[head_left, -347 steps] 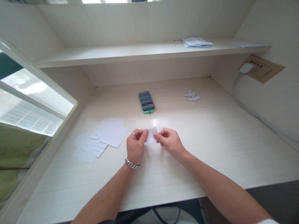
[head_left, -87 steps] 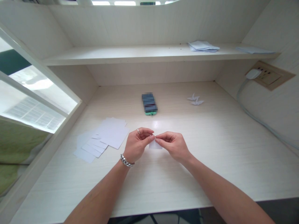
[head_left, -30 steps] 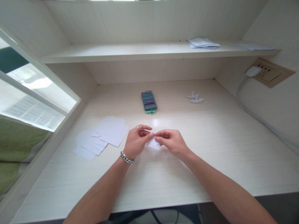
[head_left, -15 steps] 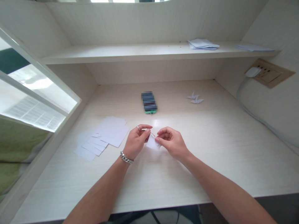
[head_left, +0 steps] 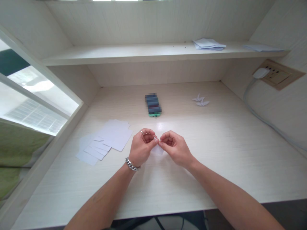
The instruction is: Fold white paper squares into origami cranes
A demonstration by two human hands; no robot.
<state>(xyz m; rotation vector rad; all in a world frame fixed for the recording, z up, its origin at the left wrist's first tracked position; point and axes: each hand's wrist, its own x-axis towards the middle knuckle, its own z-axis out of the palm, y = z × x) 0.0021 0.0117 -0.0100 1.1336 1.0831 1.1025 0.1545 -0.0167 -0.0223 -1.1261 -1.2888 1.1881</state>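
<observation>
A small white paper slip (head_left: 158, 150) hangs between both hands over the middle of the pale wooden desk (head_left: 216, 153). My left hand (head_left: 141, 147), with a ring and a chain bracelet, pinches the slip's top edge with curled fingers. My right hand (head_left: 174, 147) pinches the same edge from the right, fingertips almost touching the left ones. Most of the slip is hidden behind the fingers. A loose pile of white paper sheets (head_left: 105, 140) lies just left of my left hand.
A blurred dark phone with a green edge (head_left: 153, 105) lies farther back at the centre. Small folded paper pieces (head_left: 200, 101) sit at the back right. Folded papers (head_left: 208, 44) rest on the shelf. A wall socket and cable (head_left: 261, 73) are at the right; a window frame (head_left: 40, 95) is at the left.
The two hands have closed in on each other, fingertips now nearly meeting on the slip's top edge. The slip shows less than half a second ago.
</observation>
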